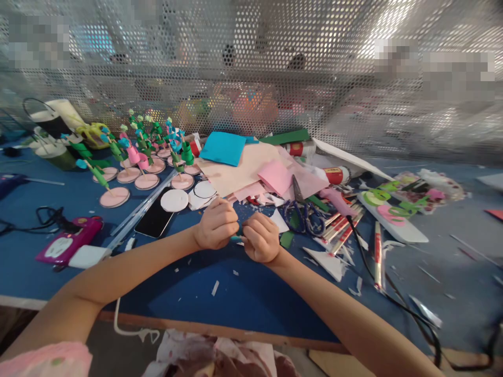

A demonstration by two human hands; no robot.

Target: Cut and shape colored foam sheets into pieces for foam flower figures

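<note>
My left hand (217, 224) and my right hand (261, 237) meet above the front middle of the blue table, both with fingers curled closed. Between them shows a small teal piece (236, 239), pinched by both hands and mostly covered by the fingers, so its kind is hard to tell. Just beyond my left hand lie a white paper disc (174, 200) and a black phone (154, 222) partly under it. Scissors with blue handles (302, 215) rest beyond my right hand, near green paper scraps (287, 239).
Paper flowers on round pink bases (114, 197) stand at the back left. Blue sheet (223, 148) and pink sheets (275, 176) lie at the back. A magenta device (73, 240) sits left; a pink glue gun (338, 201) with black cable lies right. A perforated metal screen (251, 78) rises behind.
</note>
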